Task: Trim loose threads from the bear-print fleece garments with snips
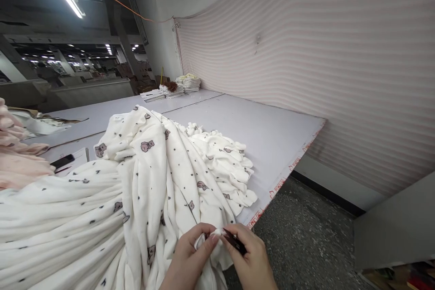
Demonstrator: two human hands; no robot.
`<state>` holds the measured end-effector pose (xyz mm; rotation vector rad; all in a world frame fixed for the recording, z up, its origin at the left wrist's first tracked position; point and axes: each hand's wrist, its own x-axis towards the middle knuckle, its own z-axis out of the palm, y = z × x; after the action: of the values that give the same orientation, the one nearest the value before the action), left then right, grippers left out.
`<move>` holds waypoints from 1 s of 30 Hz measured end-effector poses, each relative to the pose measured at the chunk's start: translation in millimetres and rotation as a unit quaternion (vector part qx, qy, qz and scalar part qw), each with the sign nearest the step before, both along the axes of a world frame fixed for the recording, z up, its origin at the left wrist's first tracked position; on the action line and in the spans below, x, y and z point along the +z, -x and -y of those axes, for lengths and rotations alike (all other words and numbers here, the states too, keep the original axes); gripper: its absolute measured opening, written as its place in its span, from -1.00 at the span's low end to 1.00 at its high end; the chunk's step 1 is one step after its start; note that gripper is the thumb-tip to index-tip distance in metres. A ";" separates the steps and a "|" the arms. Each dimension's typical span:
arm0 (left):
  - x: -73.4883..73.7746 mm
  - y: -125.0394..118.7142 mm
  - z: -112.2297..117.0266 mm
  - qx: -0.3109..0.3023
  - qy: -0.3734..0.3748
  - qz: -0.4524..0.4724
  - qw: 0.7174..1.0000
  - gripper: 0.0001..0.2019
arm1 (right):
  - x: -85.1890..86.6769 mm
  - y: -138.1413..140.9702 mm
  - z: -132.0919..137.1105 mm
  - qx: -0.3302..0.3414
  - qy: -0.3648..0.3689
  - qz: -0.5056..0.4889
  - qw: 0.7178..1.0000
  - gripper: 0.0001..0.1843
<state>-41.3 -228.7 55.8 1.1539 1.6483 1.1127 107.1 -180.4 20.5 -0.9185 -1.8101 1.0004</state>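
White fleecy fabric [180,176] printed with grey-brown bears and small dark marks lies in folds over the table's near edge. At the bottom centre, my left hand [190,253] pinches a small bunched bit of this fabric between thumb and fingers. My right hand [252,256] is closed around a small dark hand tool [235,241], its tip against the bunched bit. The tool's working end is hidden, so its exact kind does not show. Both hands' fingertips nearly meet there.
Peach fabric [20,158] is heaped at the left, near a black phone [63,161]. Folded cloth stacks [188,83] stand at the table's [272,145] far end. A striped pink-white sheet [306,54] hangs along the right, above speckled floor [306,231].
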 end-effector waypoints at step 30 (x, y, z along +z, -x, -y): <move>-15.3 2.5 1.3 0.028 -0.119 -0.029 0.992 -0.80 | 3.5 2.9 -4.9 -0.034 0.018 0.059 0.998 -0.77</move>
<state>-43.7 -229.9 40.5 1.3076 1.6326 1.3531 104.2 -175.5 24.0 -1.0744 -1.8503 0.9554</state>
